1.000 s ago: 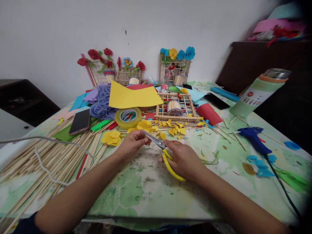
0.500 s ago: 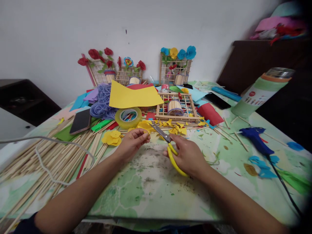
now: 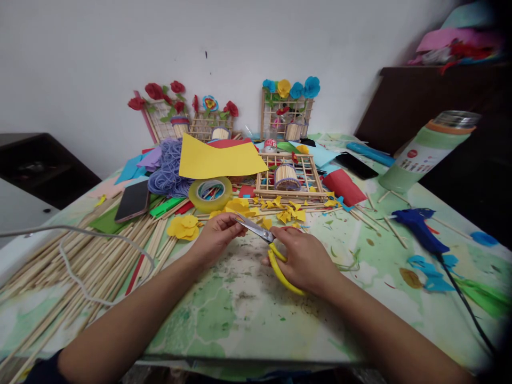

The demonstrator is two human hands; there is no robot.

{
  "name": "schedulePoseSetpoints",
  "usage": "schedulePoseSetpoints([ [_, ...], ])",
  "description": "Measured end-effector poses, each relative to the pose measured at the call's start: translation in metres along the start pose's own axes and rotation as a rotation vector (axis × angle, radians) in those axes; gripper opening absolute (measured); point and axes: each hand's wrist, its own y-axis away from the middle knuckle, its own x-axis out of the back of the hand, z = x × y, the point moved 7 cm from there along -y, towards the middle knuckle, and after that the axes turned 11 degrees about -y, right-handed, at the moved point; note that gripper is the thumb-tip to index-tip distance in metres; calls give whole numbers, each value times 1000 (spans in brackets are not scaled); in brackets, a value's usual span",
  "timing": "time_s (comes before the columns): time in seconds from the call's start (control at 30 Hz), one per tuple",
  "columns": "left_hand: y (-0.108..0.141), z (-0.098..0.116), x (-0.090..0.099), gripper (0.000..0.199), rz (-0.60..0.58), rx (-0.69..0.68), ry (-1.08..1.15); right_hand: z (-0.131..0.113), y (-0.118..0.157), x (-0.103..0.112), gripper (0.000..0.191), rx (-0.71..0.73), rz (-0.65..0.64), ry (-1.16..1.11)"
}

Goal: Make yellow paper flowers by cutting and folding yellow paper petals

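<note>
My right hand [image 3: 302, 256] is closed round the yellow handles of a pair of scissors [image 3: 256, 229], whose blades point left and up. The blade tips reach the fingertips of my left hand [image 3: 218, 237]. Those fingers are pinched together; what they hold is mostly hidden. Just behind the hands lie yellow paper scraps [image 3: 291, 213] and a yellow paper piece [image 3: 239, 206]. A layered yellow paper flower [image 3: 184, 227] lies left of my left hand.
Thin sticks [image 3: 92, 256] cover the left side, near a phone [image 3: 133, 201]. Tape [image 3: 210, 194], yellow paper [image 3: 218, 160] and a stick lattice [image 3: 312, 170] stand behind the hands. A glue gun [image 3: 420, 229] and a bottle [image 3: 428, 152] are at right.
The scissors and my right hand have moved slightly left and down, bringing the blades to my left fingertips. My left hand has hardly moved.
</note>
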Motion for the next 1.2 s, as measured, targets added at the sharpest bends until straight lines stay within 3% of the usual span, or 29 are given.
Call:
schedulePoseSetpoints([
  [0.33, -1, -1, 0, 20, -33, 3, -67, -1, -1, 0, 47, 37, -18, -8],
  [0.63, 2, -2, -6, 21, -53, 65, 89, -2, 0, -3, 44, 11, -23, -105],
  [0.87, 4, -16, 1, 8, 84, 278, 202, 48, -4, 23, 46, -406, 190, 75],
  [0.97, 4, -19, 3, 9, 136, 309, 235, 69, -4, 35, 51, -514, 247, 171],
  [1.07, 5, -19, 3, 13, 151, 293, 220, 82, -5, 38, 55, -544, 256, 218],
  [1.2, 7, -17, 0, 23, 132, 235, 155, 82, -9, 39, 45, -418, 264, 272],
])
